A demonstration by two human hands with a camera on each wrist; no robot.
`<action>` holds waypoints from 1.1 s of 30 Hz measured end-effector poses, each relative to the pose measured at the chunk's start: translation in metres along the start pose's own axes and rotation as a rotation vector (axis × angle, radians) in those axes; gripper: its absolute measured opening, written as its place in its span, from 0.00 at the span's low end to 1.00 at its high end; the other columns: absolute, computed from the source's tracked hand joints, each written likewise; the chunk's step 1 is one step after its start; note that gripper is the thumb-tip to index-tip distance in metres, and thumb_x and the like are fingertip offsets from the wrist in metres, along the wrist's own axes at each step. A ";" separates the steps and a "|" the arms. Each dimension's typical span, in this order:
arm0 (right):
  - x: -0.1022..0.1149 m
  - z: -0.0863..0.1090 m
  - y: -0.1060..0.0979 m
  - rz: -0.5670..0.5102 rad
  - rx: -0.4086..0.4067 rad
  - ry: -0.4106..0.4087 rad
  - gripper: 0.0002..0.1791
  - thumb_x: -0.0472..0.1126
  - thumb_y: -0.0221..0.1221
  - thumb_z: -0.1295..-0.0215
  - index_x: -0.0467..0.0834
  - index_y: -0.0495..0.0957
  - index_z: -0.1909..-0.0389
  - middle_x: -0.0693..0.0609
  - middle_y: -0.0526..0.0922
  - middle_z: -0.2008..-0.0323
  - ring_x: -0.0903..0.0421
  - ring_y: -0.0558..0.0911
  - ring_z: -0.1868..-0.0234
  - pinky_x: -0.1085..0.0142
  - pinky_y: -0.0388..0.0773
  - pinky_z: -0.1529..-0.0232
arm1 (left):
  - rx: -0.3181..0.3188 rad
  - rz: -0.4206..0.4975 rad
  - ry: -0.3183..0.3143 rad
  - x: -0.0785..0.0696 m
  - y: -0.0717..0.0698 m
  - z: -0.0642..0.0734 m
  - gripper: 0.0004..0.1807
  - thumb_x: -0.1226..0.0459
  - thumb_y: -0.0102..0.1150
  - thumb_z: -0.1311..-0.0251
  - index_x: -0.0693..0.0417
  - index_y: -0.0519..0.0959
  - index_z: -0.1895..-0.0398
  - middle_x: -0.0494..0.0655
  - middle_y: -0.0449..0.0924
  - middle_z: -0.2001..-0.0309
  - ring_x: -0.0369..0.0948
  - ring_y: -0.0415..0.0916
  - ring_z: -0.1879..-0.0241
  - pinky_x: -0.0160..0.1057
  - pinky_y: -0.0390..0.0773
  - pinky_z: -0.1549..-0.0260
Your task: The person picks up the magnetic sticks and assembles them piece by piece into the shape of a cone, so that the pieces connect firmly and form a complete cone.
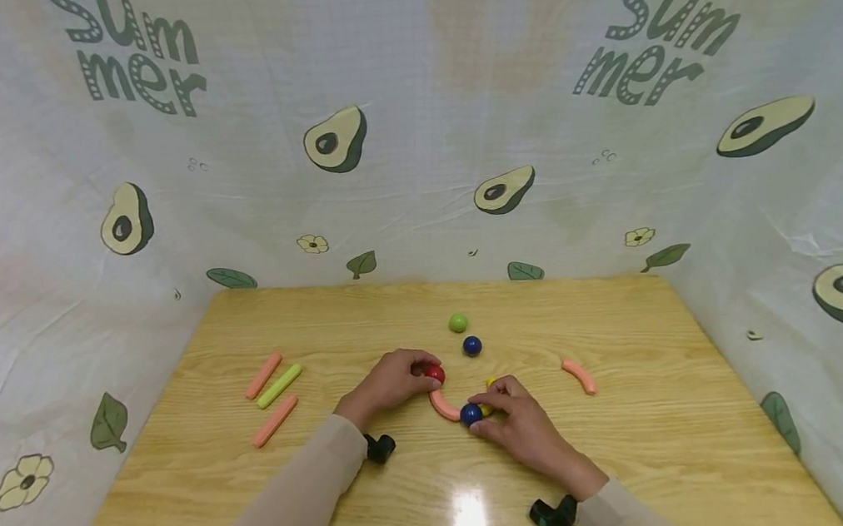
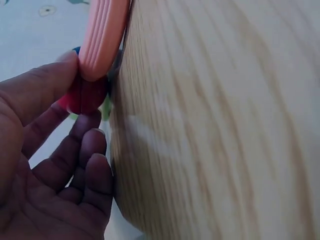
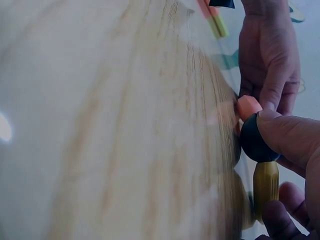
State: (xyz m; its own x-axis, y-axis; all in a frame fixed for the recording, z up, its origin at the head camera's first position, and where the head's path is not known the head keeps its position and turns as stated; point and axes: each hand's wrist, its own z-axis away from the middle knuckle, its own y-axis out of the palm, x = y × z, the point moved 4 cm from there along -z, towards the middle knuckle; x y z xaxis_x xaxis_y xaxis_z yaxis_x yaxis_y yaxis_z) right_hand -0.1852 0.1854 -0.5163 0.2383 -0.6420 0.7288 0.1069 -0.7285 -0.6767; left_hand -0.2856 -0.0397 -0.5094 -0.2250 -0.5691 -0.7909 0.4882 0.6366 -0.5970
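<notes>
So the person's got both hands down near the middle of the wooden table (image 1: 633, 445), working on a little chain of toy pieces. The left hand (image 1: 390, 383) has thumb and fingers pinched on a red ball (image 1: 435, 373) sitting at one end of a curved pink rod (image 1: 445, 407), and the right hand (image 1: 522, 425) is pinching a dark blue ball (image 1: 470, 413) at the rod's other end, with a short yellow rod (image 1: 488, 397) stuck to the far side of that ball. These look like hard, light plastic, and the balls look glossy enough to roll or slip out, so I'd guess the ribbed rods are the safer place to grab, close to the joints. Whether the joints are magnetic or just butted together, can't tell from here. Most of the yellow rod is buried under the right fingers, and the wrist views are blurry and super close, so not much help. Spare bits lie around: a green ball (image 1: 458, 322) and another blue ball (image 1: 471, 345) just behind the hands, a second curved pink rod (image 1: 579, 375) off to the right, and three straight sticks (image 1: 273, 397) well off to the left.
</notes>
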 end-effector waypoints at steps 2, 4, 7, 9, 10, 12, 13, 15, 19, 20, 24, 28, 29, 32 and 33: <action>0.000 0.001 0.000 0.001 0.007 -0.004 0.18 0.46 0.75 0.36 0.52 0.88 0.46 0.57 0.73 0.53 0.58 0.74 0.55 0.68 0.73 0.53 | -0.008 -0.017 -0.004 -0.001 0.001 0.000 0.21 0.54 0.69 0.32 0.47 0.84 0.38 0.40 0.83 0.51 0.39 0.77 0.54 0.43 0.79 0.48; 0.000 0.001 0.000 0.001 0.011 -0.008 0.17 0.46 0.75 0.37 0.53 0.88 0.47 0.57 0.73 0.53 0.58 0.74 0.55 0.68 0.74 0.52 | -0.012 -0.029 -0.007 -0.002 0.003 0.001 0.21 0.55 0.69 0.32 0.47 0.84 0.38 0.41 0.83 0.51 0.39 0.77 0.54 0.44 0.79 0.49; -0.001 0.002 0.001 0.000 0.014 -0.010 0.17 0.47 0.76 0.37 0.53 0.88 0.47 0.57 0.73 0.53 0.57 0.74 0.54 0.67 0.74 0.51 | -0.018 -0.040 -0.008 -0.002 0.004 0.003 0.22 0.54 0.69 0.31 0.48 0.83 0.37 0.41 0.84 0.51 0.38 0.77 0.55 0.43 0.79 0.49; -0.001 0.003 0.001 -0.006 0.015 -0.013 0.17 0.47 0.76 0.37 0.53 0.88 0.47 0.57 0.72 0.54 0.57 0.74 0.54 0.67 0.74 0.51 | -0.027 -0.044 -0.006 -0.001 0.005 0.004 0.22 0.54 0.68 0.30 0.48 0.83 0.36 0.42 0.84 0.51 0.38 0.77 0.55 0.43 0.79 0.51; -0.001 0.003 0.001 -0.008 0.016 -0.014 0.17 0.47 0.76 0.37 0.54 0.88 0.47 0.57 0.72 0.54 0.57 0.74 0.54 0.67 0.74 0.51 | -0.032 -0.045 -0.007 0.000 0.005 0.005 0.22 0.54 0.68 0.30 0.48 0.82 0.35 0.42 0.84 0.51 0.38 0.77 0.55 0.43 0.78 0.51; -0.001 0.003 0.001 -0.009 0.015 -0.016 0.17 0.47 0.76 0.37 0.54 0.88 0.48 0.57 0.72 0.54 0.57 0.74 0.54 0.67 0.74 0.51 | -0.039 -0.037 -0.011 0.000 0.006 0.007 0.23 0.54 0.68 0.30 0.48 0.82 0.35 0.42 0.83 0.50 0.39 0.76 0.55 0.43 0.78 0.51; 0.000 0.003 0.001 -0.011 0.014 -0.017 0.17 0.47 0.76 0.37 0.54 0.88 0.48 0.57 0.72 0.54 0.57 0.74 0.54 0.67 0.74 0.51 | -0.043 -0.037 -0.013 0.000 0.006 0.008 0.23 0.54 0.68 0.30 0.47 0.82 0.35 0.42 0.83 0.49 0.39 0.76 0.54 0.43 0.78 0.50; 0.000 0.003 0.001 -0.010 0.013 -0.018 0.17 0.48 0.76 0.37 0.54 0.88 0.48 0.57 0.72 0.54 0.57 0.74 0.54 0.67 0.74 0.51 | -0.047 -0.033 -0.015 0.000 0.007 0.010 0.23 0.54 0.68 0.30 0.47 0.82 0.35 0.42 0.83 0.48 0.39 0.76 0.53 0.44 0.77 0.49; 0.002 0.003 0.001 -0.009 0.015 -0.015 0.18 0.47 0.76 0.37 0.53 0.88 0.47 0.56 0.72 0.53 0.56 0.75 0.54 0.66 0.75 0.51 | -0.057 -0.046 -0.019 -0.001 0.008 0.011 0.22 0.53 0.69 0.31 0.46 0.82 0.37 0.43 0.82 0.47 0.40 0.76 0.52 0.45 0.77 0.47; 0.002 0.003 0.000 -0.005 0.015 -0.012 0.18 0.47 0.76 0.37 0.52 0.88 0.47 0.56 0.72 0.53 0.56 0.74 0.53 0.66 0.75 0.50 | -0.060 -0.051 -0.019 -0.001 0.008 0.012 0.22 0.53 0.69 0.31 0.46 0.82 0.37 0.43 0.82 0.47 0.41 0.76 0.51 0.45 0.77 0.46; 0.001 0.004 -0.001 0.018 0.013 0.006 0.18 0.45 0.76 0.37 0.51 0.88 0.46 0.57 0.72 0.52 0.56 0.74 0.53 0.65 0.74 0.49 | -0.064 -0.071 -0.015 -0.001 0.010 0.013 0.22 0.53 0.71 0.33 0.45 0.82 0.38 0.43 0.81 0.47 0.41 0.75 0.51 0.46 0.77 0.46; -0.001 0.006 -0.003 0.029 0.019 0.029 0.18 0.45 0.76 0.37 0.51 0.88 0.46 0.57 0.72 0.52 0.57 0.73 0.54 0.65 0.73 0.49 | -0.065 -0.075 -0.005 -0.001 0.013 0.014 0.22 0.53 0.72 0.33 0.44 0.82 0.38 0.42 0.79 0.49 0.40 0.75 0.51 0.46 0.77 0.47; -0.001 0.006 -0.003 0.032 0.021 0.032 0.18 0.45 0.76 0.37 0.51 0.88 0.46 0.57 0.71 0.52 0.57 0.73 0.54 0.66 0.73 0.50 | -0.068 -0.077 -0.003 -0.002 0.014 0.014 0.22 0.53 0.71 0.32 0.44 0.82 0.37 0.42 0.78 0.49 0.40 0.75 0.51 0.45 0.77 0.47; -0.001 0.007 -0.004 0.029 0.020 0.036 0.18 0.45 0.76 0.38 0.52 0.88 0.47 0.57 0.71 0.53 0.57 0.73 0.54 0.66 0.73 0.50 | -0.076 -0.083 0.007 -0.003 0.015 0.015 0.22 0.53 0.70 0.31 0.43 0.82 0.36 0.41 0.78 0.49 0.40 0.75 0.51 0.45 0.78 0.48; -0.001 0.007 -0.004 0.029 0.019 0.037 0.18 0.45 0.76 0.38 0.52 0.88 0.48 0.57 0.71 0.53 0.57 0.73 0.55 0.66 0.73 0.51 | -0.077 -0.082 0.009 -0.003 0.016 0.015 0.22 0.53 0.70 0.31 0.43 0.81 0.36 0.41 0.78 0.49 0.40 0.75 0.51 0.46 0.78 0.48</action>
State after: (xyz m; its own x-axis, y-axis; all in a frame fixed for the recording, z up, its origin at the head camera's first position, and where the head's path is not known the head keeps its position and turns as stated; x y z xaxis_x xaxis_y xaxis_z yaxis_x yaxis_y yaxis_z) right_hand -0.1789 0.1905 -0.5149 0.2060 -0.6713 0.7119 0.1191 -0.7049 -0.6992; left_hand -0.2645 -0.0357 -0.5145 -0.2691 -0.6163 -0.7402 0.4018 0.6266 -0.6678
